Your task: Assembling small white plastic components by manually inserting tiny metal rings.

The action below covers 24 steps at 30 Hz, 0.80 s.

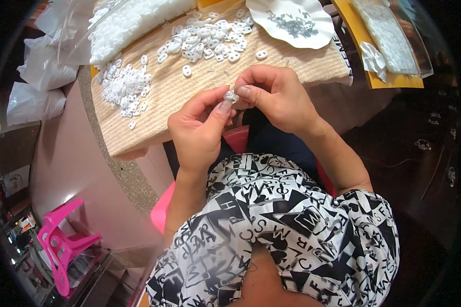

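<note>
Both hands raised together over the near edge of the woven mat [200, 97], fingertips meeting. Left hand [200, 128] curled, thumb and forefinger pinched on a small white plastic piece [232, 95]. Right hand [274, 92] likewise curled, thumb and forefinger closed on the same piece from the other side, remaining fingers folded in. Piece held in the air between the two hands, just above the mat's front edge, not touching it. Farther back on the mat, loose heaps of similar white pieces: one pile [125, 89] well to the left, another pile [205, 38] beyond the hands. Behind the right hand, a white scalloped dish [312, 33] with small grey metal bits [292, 21]. At upper left, a clear plastic bag [133, 20] full of white pieces.
</note>
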Each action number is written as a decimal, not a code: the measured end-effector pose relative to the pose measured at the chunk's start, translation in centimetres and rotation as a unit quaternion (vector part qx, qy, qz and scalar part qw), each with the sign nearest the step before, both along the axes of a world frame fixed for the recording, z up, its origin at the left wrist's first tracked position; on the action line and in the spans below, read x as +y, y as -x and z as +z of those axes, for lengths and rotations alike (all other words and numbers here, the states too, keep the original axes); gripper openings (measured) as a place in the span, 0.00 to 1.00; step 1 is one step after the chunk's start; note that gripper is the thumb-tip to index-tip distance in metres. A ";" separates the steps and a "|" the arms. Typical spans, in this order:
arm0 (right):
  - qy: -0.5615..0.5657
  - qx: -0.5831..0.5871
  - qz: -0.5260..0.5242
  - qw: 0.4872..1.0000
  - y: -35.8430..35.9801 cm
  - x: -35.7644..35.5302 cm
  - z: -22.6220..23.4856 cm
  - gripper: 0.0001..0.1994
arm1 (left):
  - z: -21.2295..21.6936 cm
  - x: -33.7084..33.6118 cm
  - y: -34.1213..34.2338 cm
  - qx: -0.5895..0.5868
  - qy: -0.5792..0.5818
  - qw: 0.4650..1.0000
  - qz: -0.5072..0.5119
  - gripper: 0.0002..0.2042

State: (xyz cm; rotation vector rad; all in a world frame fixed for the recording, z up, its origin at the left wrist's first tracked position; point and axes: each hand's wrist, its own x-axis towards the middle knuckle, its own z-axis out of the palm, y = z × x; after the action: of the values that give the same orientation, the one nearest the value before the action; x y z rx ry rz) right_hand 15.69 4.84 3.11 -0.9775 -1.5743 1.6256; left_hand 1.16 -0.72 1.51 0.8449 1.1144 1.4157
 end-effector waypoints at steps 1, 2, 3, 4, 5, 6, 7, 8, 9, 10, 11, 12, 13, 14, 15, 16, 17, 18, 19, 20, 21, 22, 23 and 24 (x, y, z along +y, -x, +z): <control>-0.032 -0.037 -0.010 0.999 0.0 -0.1 -0.1 0.06 | 0.0 0.0 -0.1 0.032 -0.016 0.999 0.005 0.09; -0.032 -0.037 -0.009 0.999 0.1 -0.2 -0.2 0.06 | 0.0 -0.1 -0.1 0.033 -0.016 0.999 0.006 0.09; -0.049 -0.042 -0.027 0.998 0.2 -0.3 -0.3 0.05 | -0.1 -0.1 -0.2 0.053 -0.030 0.998 0.014 0.08; -0.065 -0.046 -0.046 0.996 0.3 -0.3 -0.4 0.06 | -0.1 -0.2 -0.2 0.073 -0.044 0.996 0.022 0.08; -0.065 -0.047 -0.045 0.996 0.3 -0.4 -0.4 0.06 | 0.0 -0.2 -0.3 0.073 -0.044 0.996 0.023 0.08; -0.086 -0.056 -0.050 0.993 0.4 -0.5 -0.3 0.05 | 0.1 -0.3 -0.4 0.095 -0.052 0.994 0.028 0.08; -0.107 -0.065 -0.054 0.991 0.4 -0.6 -0.3 0.04 | 0.2 -0.3 -0.5 0.117 -0.060 0.991 0.033 0.08; -0.107 -0.065 -0.054 0.991 0.5 -0.7 -0.2 0.04 | 0.1 -0.4 -0.6 0.117 -0.060 0.991 0.034 0.08; -0.102 -0.048 -0.060 0.992 0.7 -0.9 -0.2 0.04 | 0.1 -0.4 -0.7 0.119 -0.065 0.990 0.042 0.07; -0.097 -0.030 -0.066 0.993 0.9 -1.0 -0.1 0.03 | 0.1 -0.5 -0.8 0.120 -0.069 0.989 0.050 0.07; -0.097 -0.030 -0.065 0.993 0.9 -1.2 -0.1 0.03 | 0.0 -0.5 -0.8 0.120 -0.069 0.989 0.051 0.07; -0.088 -0.021 -0.052 0.995 1.0 -1.3 0.0 0.03 | -0.3 -0.5 -0.7 0.124 -0.085 0.987 0.058 0.08; -0.078 -0.013 -0.038 0.996 1.0 -1.4 0.0 0.02 | -0.4 -0.5 -0.7 0.128 -0.102 0.984 0.065 0.08; -0.078 -0.013 -0.038 0.996 1.0 -1.4 -0.1 0.02 | -0.5 -0.5 -0.7 0.128 -0.101 0.985 0.066 0.08; -0.096 -0.033 -0.039 0.994 1.0 -1.3 -0.1 0.02 | -0.5 -0.4 -0.6 0.159 -0.116 0.978 0.065 0.08; -0.115 -0.052 -0.041 0.991 1.0 -1.3 -0.1 0.02 | -0.6 -0.4 -0.5 0.190 -0.131 0.971 0.065 0.07; -0.114 -0.052 -0.040 0.991 1.0 -1.3 -0.2 0.02 | -0.6 -0.3 -0.4 0.190 -0.131 0.971 0.066 0.07; -0.122 -0.057 -0.042 0.990 1.0 -1.3 -0.3 0.02 | -0.5 -0.3 -0.4 0.206 -0.135 0.967 0.063 0.07; -0.130 -0.062 -0.045 0.989 1.0 -1.2 -0.4 0.02 | -0.5 -0.2 -0.4 0.221 -0.140 0.963 0.059 0.07; -0.130 -0.062 -0.044 0.989 1.0 -1.2 -0.6 0.02 | -0.6 -0.1 -0.3 0.221 -0.140 0.963 0.060 0.07; -0.131 -0.069 -0.044 0.988 1.0 -1.1 -0.7 0.02 | -0.8 0.0 -0.3 0.229 -0.156 0.959 0.061 0.07; -0.133 -0.075 -0.043 0.987 1.1 -1.1 -0.8 0.02 | -0.9 0.1 -0.3 0.238 -0.173 0.954 0.063 0.07; -0.133 -0.075 -0.042 0.987 1.0 -1.0 -0.6 0.02 | -0.9 0.1 -0.3 0.238 -0.173 0.954 0.064 0.07; -0.084 -0.069 -0.032 0.994 1.0 -0.9 -0.3 0.03 | -0.7 0.1 -0.3 0.209 -0.130 0.968 0.055 0.07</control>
State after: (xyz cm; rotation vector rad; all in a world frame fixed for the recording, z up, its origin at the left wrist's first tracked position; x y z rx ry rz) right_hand 14.67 3.96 2.83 -1.0571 -1.7231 1.3826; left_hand 1.42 -0.66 0.81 1.3318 1.3221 1.5385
